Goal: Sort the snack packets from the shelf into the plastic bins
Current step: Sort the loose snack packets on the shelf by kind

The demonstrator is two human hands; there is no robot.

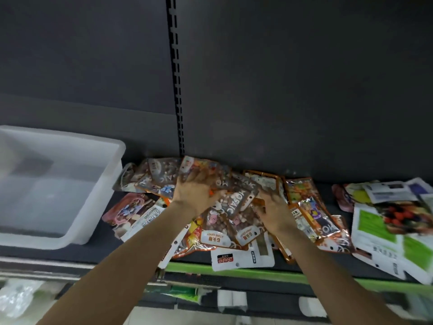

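A heap of snack packets (234, 221) lies on the dark shelf (328, 263), mostly brown "MOSAIC" candy bags with orange edges. My left hand (194, 193) lies on top of the heap, fingers spread forward over a colourful packet (199, 167) at the back. My right hand (274, 209) sits to its right, fingers and thumb curled round the edge of an orange-rimmed packet (260, 181). Motion blur hides the fingertips. A translucent white plastic bin (93, 219) stands on the shelf to the left, with nothing visible inside.
Green-and-white packets (386, 233) are piled at the right end of the shelf. A white packet (241, 256) overhangs the green front edge (234, 270). A pink packet (126, 209) lies beside the bin. The dark back panel rises behind; a lower shelf shows below.
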